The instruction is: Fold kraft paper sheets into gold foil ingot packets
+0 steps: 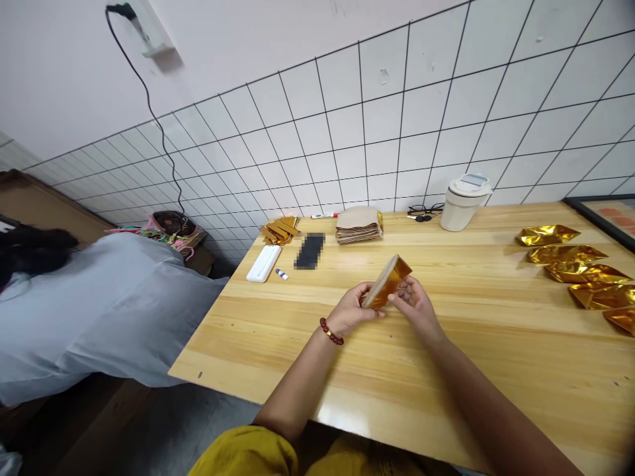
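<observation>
Both my hands hold one small paper piece (387, 281), brown on one face and shiny gold on the other, just above the wooden table (446, 370). My left hand (351, 311), with a red bead bracelet on its wrist, pinches the piece's lower left edge. My right hand (415, 304) grips its lower right side with curled fingers. The piece stands tilted, its gold face turned right.
A stack of brown sheets (359, 225), folded gold pieces (280, 230), a dark phone (309, 251), a white bar-shaped device (264, 263), a marker pen (325, 215), glasses (424, 211) and a white canister (463, 201) lie at the back. Several gold shapes (575, 264) line the right. A person in grey (99, 311) bends at left.
</observation>
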`<state>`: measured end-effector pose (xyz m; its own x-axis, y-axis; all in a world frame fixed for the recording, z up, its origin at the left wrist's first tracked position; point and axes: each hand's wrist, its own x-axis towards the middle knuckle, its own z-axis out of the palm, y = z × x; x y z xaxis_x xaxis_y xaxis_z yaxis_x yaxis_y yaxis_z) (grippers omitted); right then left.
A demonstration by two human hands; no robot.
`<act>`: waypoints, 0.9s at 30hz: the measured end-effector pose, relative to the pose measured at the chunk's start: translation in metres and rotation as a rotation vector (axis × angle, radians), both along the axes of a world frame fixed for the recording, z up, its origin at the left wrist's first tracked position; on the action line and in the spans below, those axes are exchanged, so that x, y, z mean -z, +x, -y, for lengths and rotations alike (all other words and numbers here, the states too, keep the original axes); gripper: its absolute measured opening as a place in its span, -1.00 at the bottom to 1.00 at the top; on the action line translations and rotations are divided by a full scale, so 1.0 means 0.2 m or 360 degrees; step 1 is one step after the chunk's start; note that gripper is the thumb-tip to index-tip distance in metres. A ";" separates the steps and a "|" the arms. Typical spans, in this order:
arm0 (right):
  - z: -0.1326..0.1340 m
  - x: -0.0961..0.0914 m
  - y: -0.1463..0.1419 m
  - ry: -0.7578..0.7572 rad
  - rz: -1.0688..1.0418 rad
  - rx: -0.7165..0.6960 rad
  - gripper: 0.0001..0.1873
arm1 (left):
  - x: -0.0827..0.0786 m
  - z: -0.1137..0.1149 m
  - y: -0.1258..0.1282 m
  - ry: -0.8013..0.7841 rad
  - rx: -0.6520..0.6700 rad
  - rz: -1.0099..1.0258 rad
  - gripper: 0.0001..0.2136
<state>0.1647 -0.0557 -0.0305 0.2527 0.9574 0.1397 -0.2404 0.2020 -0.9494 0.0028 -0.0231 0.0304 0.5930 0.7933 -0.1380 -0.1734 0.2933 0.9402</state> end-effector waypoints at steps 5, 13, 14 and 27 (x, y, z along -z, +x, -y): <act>0.00 -0.01 0.00 -0.0044 0.0164 -0.0041 -0.51 | 0.00 0.03 0.02 0.0154 0.0087 -0.0079 -0.42; 0.03 -0.06 0.00 -0.0159 -0.0043 -0.0031 -0.39 | -0.05 0.05 0.00 0.0536 0.0132 -0.0285 -0.46; 0.03 -0.05 0.00 -0.0179 -0.0068 -0.0035 -0.45 | -0.06 0.04 -0.01 0.0562 0.0120 -0.0292 -0.45; 0.03 -0.11 -0.01 -0.0248 -0.0379 -0.0110 -0.57 | 0.10 0.04 0.05 -0.0127 -0.0266 0.0234 -0.69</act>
